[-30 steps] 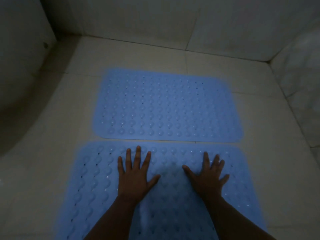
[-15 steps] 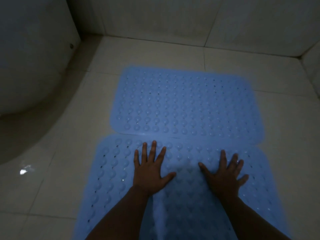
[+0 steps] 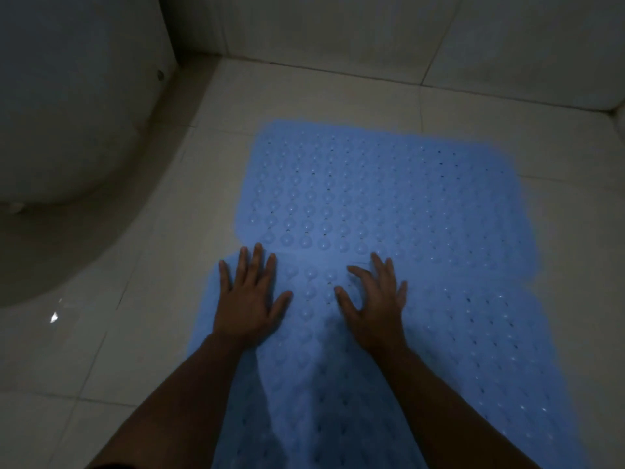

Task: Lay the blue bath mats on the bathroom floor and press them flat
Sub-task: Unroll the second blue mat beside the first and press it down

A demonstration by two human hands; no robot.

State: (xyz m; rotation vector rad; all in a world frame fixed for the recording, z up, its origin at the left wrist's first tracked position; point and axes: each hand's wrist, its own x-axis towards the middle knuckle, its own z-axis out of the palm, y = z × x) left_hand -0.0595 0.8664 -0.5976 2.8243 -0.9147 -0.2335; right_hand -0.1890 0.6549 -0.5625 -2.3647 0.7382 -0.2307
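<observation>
Two blue bath mats are laid on the tiled floor (image 3: 304,96), one behind the other, with their long edges meeting or slightly overlapping; which of the two cannot be told. The far mat (image 3: 389,191) is spread flat toward the back wall (image 3: 338,25). The near mat (image 3: 456,350) is stretched toward the lower edge of the view. The left hand (image 3: 248,302) is pressed flat on the near mat's far left corner, fingers straight and spread, nothing grasped. The right hand (image 3: 375,304) is set on the same mat just beside the left, its fingers slightly bent and its thumb spread, with nothing grasped. A white rounded fixture (image 3: 74,106) is seen at the floor's left side, well apart from the mats.
</observation>
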